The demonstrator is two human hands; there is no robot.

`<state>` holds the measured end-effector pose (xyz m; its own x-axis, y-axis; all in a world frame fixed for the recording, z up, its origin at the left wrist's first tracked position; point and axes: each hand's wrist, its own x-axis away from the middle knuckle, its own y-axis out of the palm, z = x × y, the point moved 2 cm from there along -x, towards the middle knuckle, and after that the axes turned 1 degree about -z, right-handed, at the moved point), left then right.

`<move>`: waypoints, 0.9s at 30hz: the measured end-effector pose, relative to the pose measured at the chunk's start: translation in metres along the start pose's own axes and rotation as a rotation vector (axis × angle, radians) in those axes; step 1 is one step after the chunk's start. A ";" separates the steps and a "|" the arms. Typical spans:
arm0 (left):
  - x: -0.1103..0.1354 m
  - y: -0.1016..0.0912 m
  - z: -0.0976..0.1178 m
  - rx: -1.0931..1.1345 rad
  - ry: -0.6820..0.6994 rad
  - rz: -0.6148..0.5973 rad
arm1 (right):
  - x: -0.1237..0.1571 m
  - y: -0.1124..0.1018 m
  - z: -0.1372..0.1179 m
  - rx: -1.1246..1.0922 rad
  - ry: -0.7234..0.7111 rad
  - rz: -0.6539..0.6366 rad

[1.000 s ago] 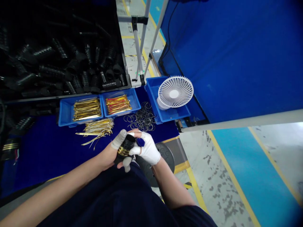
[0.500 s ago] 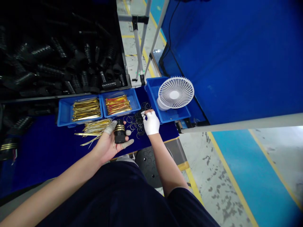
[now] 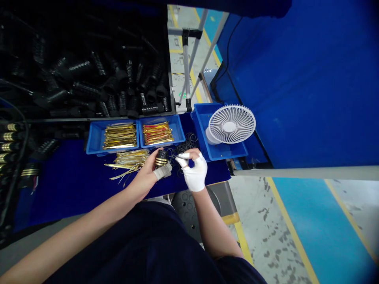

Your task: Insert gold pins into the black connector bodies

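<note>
My left hand (image 3: 151, 175), with white finger cots, is closed around a black cylindrical part with gold bands (image 3: 161, 158), held just above the blue mat. My right hand (image 3: 194, 170) wears a white glove and pinches something thin at its fingertips, right beside the part and over a pile of dark metal rings (image 3: 184, 147). What the pinch holds is too small to name; it looks like one of the rings. Loose gold strips (image 3: 128, 161) lie just left of my left hand.
Two blue trays hold gold strips (image 3: 120, 136) and red-gold strips (image 3: 157, 133). A third blue tray (image 3: 204, 118) carries a white fan (image 3: 231, 124). A black bin of black ribbed parts (image 3: 89, 79) stands behind. A round stool (image 3: 192, 201) is below the table edge.
My right hand went from the part out to the ring pile, then drew back toward the part with its fingertips pinched. My left hand closed round the part and raised it slightly.
</note>
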<state>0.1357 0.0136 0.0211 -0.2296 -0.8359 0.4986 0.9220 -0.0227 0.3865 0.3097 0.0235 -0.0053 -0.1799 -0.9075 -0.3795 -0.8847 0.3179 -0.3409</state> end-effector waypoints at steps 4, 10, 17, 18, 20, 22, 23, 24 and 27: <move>0.002 0.002 0.000 -0.097 0.162 -0.098 | 0.010 0.001 -0.014 0.041 -0.140 -0.062; 0.004 -0.001 0.007 -0.189 0.261 -0.072 | 0.016 -0.001 -0.014 0.176 -0.245 -0.195; 0.008 -0.009 0.012 -0.278 0.177 -0.113 | 0.017 0.008 -0.018 -0.044 0.165 -0.204; 0.008 -0.010 0.013 -0.289 0.191 -0.125 | 0.017 0.009 -0.019 -0.084 0.200 -0.206; 0.009 -0.011 0.014 -0.321 0.259 -0.121 | 0.018 0.012 -0.022 -0.128 0.196 -0.216; 0.010 -0.012 0.016 -0.313 0.288 -0.098 | 0.020 0.013 -0.025 -0.124 0.134 -0.188; 0.011 -0.011 0.016 -0.287 0.270 -0.091 | 0.021 0.013 -0.026 -0.111 0.090 -0.162; 0.011 -0.011 0.015 -0.254 0.240 -0.087 | 0.021 0.012 -0.028 -0.098 0.048 -0.136; 0.013 -0.010 0.015 -0.208 0.178 -0.083 | 0.023 0.013 -0.029 -0.097 0.026 -0.136</move>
<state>0.1186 0.0117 0.0353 -0.2660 -0.9090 0.3208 0.9506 -0.1921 0.2439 0.2816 -0.0008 0.0066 -0.0655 -0.9475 -0.3129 -0.9389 0.1647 -0.3021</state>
